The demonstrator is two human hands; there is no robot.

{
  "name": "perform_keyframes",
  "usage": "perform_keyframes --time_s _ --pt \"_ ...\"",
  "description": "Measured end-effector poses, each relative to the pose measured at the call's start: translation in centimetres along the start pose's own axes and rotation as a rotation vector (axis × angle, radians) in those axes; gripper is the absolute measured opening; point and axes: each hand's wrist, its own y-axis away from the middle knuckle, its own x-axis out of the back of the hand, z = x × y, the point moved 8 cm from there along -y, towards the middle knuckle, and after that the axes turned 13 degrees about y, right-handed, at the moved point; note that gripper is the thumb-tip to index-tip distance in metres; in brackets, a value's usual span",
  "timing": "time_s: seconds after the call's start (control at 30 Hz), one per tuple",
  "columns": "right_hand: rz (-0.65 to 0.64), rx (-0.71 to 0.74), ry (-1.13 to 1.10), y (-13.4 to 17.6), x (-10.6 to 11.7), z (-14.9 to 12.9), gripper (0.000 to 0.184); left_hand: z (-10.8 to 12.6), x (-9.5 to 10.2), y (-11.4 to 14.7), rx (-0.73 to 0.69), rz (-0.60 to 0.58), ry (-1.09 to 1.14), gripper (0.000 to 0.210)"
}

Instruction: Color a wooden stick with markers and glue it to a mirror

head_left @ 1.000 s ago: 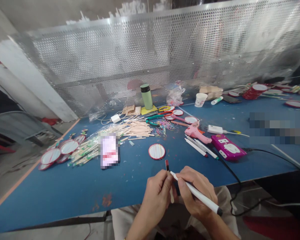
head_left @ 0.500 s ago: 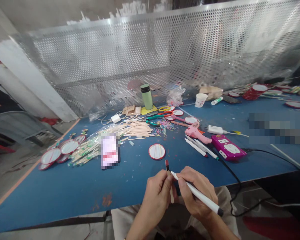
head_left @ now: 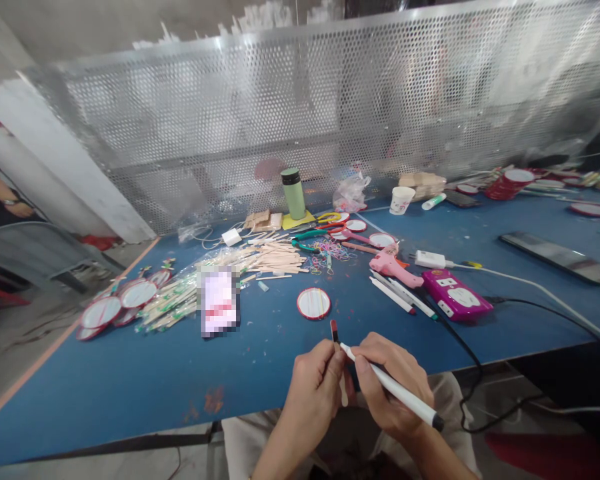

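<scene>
At the table's near edge, my left hand [head_left: 316,380] is closed around a flat wooden stick [head_left: 345,392]. The stick stands up between thumb and fingers, its upper end coloured dark red with a black band below. My right hand [head_left: 395,387] grips a white marker [head_left: 405,393] with a black end. The marker's tip touches or nearly touches the stick by the black band; I cannot tell which. Just beyond my hands lies a round white disc [head_left: 313,303] with a red rim and thin coloured lines across it.
A pink glue gun [head_left: 393,265], several markers [head_left: 400,297] and a purple power strip [head_left: 456,295] lie right. Left are a phone [head_left: 219,302], wooden sticks [head_left: 275,258] and red-rimmed discs [head_left: 101,312]. A green bottle [head_left: 293,195] stands behind, near a perforated metal screen [head_left: 220,120].
The marker and my right hand have shifted very slightly left. At the far left, another person's forearm and hand have come further into view.
</scene>
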Motion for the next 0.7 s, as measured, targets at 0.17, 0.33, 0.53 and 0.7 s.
perform_keyframes --time_s 0.17,0.33,0.53,0.7 --pt "0.005 0.010 0.011 0.34 0.02 0.07 0.017 0.23 -0.08 0.01 -0.008 -0.005 -0.002 0.039" --pt "0.009 0.033 0.039 0.34 -0.02 -0.13 0.016 0.12 0.12 0.05 -0.021 0.007 -0.039 0.037" --pt "0.007 0.020 0.033 0.19 0.01 -0.06 0.017 0.29 -0.19 0.11 -0.028 -0.016 0.005 0.034" --pt "0.017 0.031 0.040 0.00 0.07 -0.33 0.016 0.04 -0.03 0.05 -0.033 -0.010 -0.011 0.034"
